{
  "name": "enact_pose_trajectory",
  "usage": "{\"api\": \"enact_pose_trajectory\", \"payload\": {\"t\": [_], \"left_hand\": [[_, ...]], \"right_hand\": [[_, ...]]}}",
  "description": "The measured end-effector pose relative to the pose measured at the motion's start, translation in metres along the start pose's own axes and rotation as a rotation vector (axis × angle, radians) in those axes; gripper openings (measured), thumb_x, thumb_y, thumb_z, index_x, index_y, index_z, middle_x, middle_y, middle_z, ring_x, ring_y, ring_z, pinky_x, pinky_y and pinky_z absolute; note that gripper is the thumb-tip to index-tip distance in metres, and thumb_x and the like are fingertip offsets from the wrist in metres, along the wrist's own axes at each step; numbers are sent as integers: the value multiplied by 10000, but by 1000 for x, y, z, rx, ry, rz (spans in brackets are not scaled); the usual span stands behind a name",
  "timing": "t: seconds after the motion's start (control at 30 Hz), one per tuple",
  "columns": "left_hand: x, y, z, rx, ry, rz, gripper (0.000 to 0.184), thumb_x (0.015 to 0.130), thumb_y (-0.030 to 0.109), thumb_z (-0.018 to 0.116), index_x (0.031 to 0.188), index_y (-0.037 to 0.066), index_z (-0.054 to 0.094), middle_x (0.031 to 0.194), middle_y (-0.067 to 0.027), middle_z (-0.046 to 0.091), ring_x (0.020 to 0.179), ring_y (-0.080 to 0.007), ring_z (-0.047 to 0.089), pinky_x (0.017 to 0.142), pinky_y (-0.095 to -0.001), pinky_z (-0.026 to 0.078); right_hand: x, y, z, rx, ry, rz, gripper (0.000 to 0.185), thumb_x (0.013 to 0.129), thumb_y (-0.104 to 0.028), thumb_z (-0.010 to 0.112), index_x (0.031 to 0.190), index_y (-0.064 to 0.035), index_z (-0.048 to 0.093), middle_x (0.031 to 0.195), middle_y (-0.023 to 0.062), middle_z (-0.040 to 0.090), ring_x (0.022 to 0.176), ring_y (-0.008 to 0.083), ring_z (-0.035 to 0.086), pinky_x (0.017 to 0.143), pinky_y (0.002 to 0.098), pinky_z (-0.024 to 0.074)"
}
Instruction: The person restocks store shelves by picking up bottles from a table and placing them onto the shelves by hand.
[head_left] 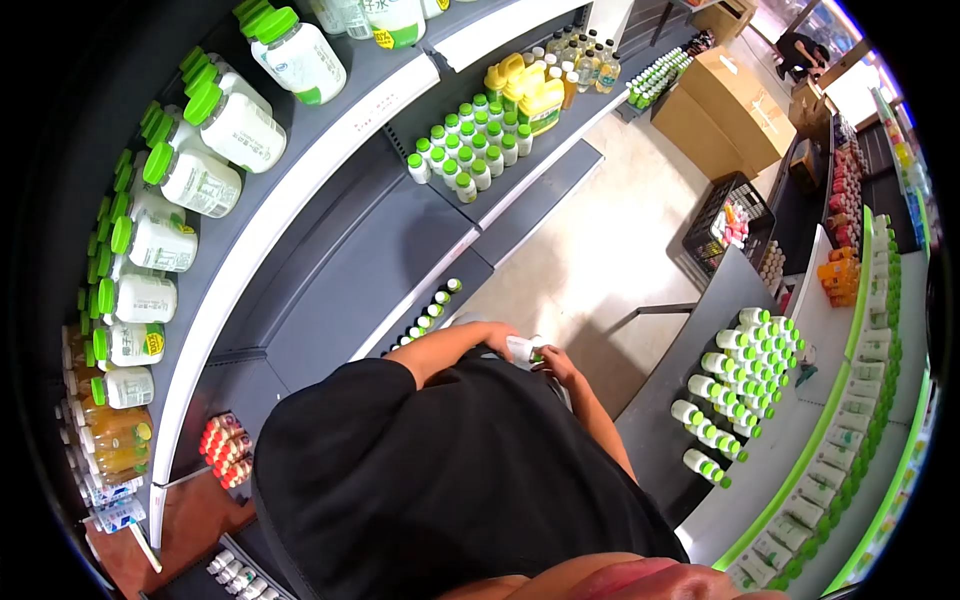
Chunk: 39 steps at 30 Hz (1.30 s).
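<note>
A white bottle with a green cap [522, 349] is held between my two hands, in front of my black shirt. My left hand [498, 340] is closed around one end of it. On the other side, my right hand [553, 362] has its fingers on the bottle near the green cap. My fingers hide parts of the bottle. Just left of my hands, a row of similar green-capped bottles [427, 322] stands on a low shelf.
A grey shelf [340, 240] curves along the left, below a shelf of large green-capped jars [165, 245]. Green-capped bottles [470, 145] stand beside yellow jugs [540, 100]. On the right, a dark table [650, 420] bears more bottles [745, 370]. Beyond are a black crate [700, 225] and a cardboard box [700, 115].
</note>
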<state>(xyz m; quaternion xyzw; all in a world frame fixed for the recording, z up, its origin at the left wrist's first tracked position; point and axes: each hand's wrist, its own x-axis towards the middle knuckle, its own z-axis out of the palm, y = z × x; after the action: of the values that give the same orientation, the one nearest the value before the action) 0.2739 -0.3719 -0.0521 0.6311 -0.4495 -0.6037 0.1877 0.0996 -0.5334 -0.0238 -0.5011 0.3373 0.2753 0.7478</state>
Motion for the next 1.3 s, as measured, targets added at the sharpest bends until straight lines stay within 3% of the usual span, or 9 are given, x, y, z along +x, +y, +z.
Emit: {"api": "enact_pose_trajectory", "payload": {"t": [0.3, 0.47, 0.6, 0.93, 1.03, 1.07, 1.1, 1.13, 1.3], "left_hand": [[-54, -36, -102, -38, 109, -169, 634, 556, 320, 823, 1096, 80, 592, 1018, -144, 634, 963, -279, 597, 833, -381, 465], [-58, -115, -118, -20, 698, 38, 753, 494, 163, 843, 1174, 92, 527, 1129, -138, 562, 1063, -302, 537, 904, -366, 435], [-103, -68, -140, -221, 990, 14, 684, 570, 43, 779, 1194, 116, 511, 1153, -127, 528, 1092, -301, 514, 938, -368, 413], [-74, -86, -196, -450, 1469, -99, 556, 712, 171, 710, 1196, 28, 478, 1095, -173, 572, 1049, -289, 549, 891, -368, 432], [-78, -72, -219, -591, 1479, -69, 560, 767, 199, 662, 1246, 10, 443, 1097, -142, 576, 1045, -230, 536, 905, -348, 419], [-76, -75, -227, -638, 1494, -62, 551, 769, 201, 661, 1240, 11, 449, 1095, -141, 577, 1042, -229, 537, 903, -347, 420], [-73, -74, -233, -679, 1497, -81, 542, 771, 202, 661, 1234, 11, 455, 1094, -140, 578, 1040, -227, 537, 901, -347, 421], [-71, -75, -239, -723, 1498, -101, 533, 773, 204, 660, 1228, 12, 461, 1092, -139, 578, 1037, -226, 538, 899, -347, 422], [-57, -84, -244, -898, 1498, -201, 489, 782, 212, 657, 1198, 16, 489, 1084, -135, 583, 1023, -218, 540, 888, -345, 427]], "right_hand": [[111, -79, 38, -232, 2, -216, 338, 846, -319, 581, 1003, -19, 579, 894, 95, 642, 649, 157, 587, 561, 277, 461], [121, -166, 97, -644, 161, -439, 415, 782, -311, 664, 1035, 4, 570, 848, 160, 662, 718, 205, 642, 650, 323, 501], [154, -208, 112, -932, 266, -606, 446, 763, -376, 670, 960, 10, 565, 817, 198, 646, 770, 319, 641, 690, 380, 498], [221, -356, 139, -1581, -58, -831, 432, 730, -421, 664, 1009, -106, 567, 849, 167, 653, 807, 364, 626, 706, 472, 490], [311, -361, 128, -1661, -253, -1125, 443, 721, -432, 649, 1018, -109, 590, 834, 182, 650, 753, 371, 628, 685, 470, 490], [305, -374, 133, -1463, -284, -1467, 491, 732, -462, 626, 1064, -101, 609, 901, 163, 650, 749, 373, 628, 664, 455, 502], [346, -349, 132, -1239, 99, -1855, 510, 753, -455, 604, 1117, -98, 593, 1026, 151, 626, 860, 371, 612, 733, 470, 490], [389, -344, 114, -1376, -114, -1748, 505, 753, -451, 603, 1115, -99, 593, 1027, 150, 625, 864, 370, 610, 737, 470, 488], [340, -399, 130, -1741, -175, -1365, 482, 755, -432, 601, 1108, -104, 594, 1034, 146, 618, 882, 365, 599, 755, 471, 478]]}}
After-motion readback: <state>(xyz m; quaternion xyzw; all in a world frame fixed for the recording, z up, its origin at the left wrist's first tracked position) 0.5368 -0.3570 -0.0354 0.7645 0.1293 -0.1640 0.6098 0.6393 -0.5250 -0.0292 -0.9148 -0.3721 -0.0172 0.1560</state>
